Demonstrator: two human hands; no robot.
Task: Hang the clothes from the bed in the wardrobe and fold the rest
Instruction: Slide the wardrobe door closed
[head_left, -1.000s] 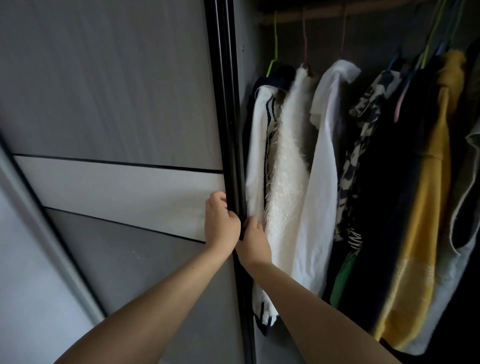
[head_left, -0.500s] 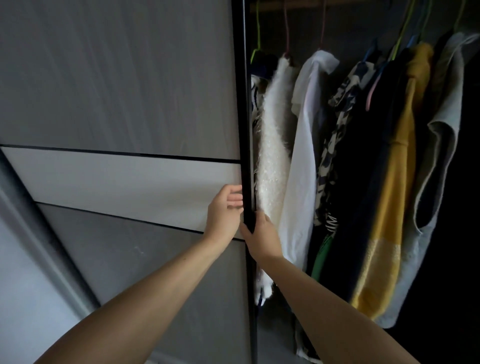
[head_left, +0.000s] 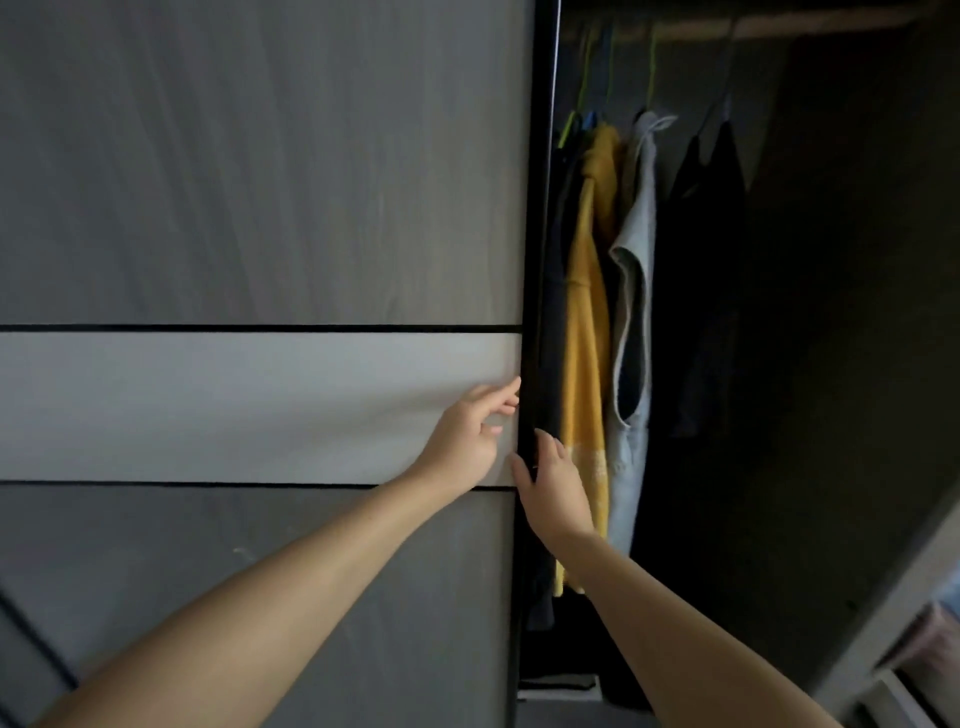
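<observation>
Both hands meet the sliding wardrobe door (head_left: 260, 208): left hand (head_left: 467, 436) loose-fingered on its face, right hand (head_left: 553, 488) gripping its black edge (head_left: 535, 260).

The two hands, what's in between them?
In the head view, the black edge of the sliding door runs between the left hand and the right hand.
</observation>
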